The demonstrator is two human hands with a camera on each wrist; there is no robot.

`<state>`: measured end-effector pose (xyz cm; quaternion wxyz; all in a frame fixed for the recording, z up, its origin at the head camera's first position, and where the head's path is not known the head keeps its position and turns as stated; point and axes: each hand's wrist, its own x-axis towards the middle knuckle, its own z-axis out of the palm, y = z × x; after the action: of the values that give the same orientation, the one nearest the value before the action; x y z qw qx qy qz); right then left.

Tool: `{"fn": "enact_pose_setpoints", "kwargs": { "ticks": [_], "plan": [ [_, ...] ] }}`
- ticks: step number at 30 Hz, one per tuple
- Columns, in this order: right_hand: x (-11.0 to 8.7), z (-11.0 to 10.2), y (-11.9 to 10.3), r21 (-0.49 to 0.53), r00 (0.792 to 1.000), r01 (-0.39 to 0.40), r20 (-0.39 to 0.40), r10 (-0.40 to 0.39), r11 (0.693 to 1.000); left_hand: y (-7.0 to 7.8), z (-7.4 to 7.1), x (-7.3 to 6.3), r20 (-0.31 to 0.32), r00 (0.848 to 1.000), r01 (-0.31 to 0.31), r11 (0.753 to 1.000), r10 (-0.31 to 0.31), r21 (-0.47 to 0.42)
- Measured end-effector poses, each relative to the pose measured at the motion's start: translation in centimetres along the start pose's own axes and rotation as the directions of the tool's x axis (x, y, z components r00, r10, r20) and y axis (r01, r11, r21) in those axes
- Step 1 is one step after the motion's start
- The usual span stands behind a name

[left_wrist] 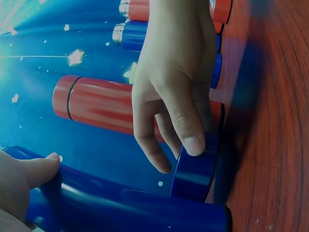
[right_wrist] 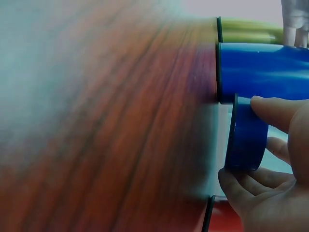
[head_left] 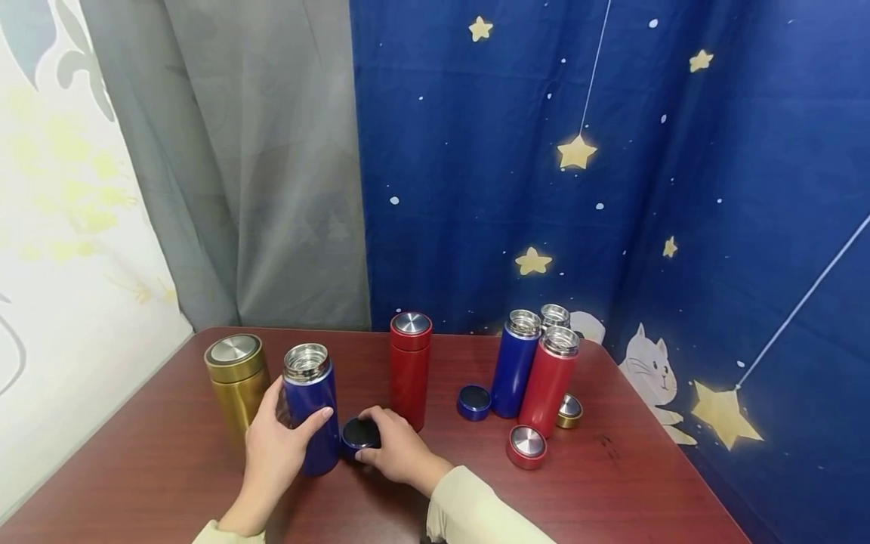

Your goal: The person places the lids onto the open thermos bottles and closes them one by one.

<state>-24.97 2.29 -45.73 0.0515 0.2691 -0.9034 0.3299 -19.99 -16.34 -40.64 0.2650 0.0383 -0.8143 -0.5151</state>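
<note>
My left hand grips a blue thermos flask standing upright on the table, its thumb across the front and fingers round the far side. The flask has no lid; its steel neck shows. Right beside its base, my right hand pinches a blue lid between thumb and fingers. In the right wrist view the lid is held by its side wall, with the blue flask behind it. The left wrist view shows the same lid close to the flask's lower end.
A capped gold flask stands left of my left hand. Behind the right hand is a capped red flask. To the right, uncapped flasks, one blue and one red, cluster with loose blue, red and gold lids.
</note>
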Motion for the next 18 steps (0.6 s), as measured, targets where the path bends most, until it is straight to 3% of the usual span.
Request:
{"fn": "enact_pose_setpoints", "kwargs": {
  "ticks": [18],
  "plan": [
    [-1.3,-0.8,0.7,0.033,0.999,0.019,-0.045,-0.017,0.999,0.2,2.0,1.1,0.017,1.000,0.007,1.000,-0.006,-0.021]
  ]
}}
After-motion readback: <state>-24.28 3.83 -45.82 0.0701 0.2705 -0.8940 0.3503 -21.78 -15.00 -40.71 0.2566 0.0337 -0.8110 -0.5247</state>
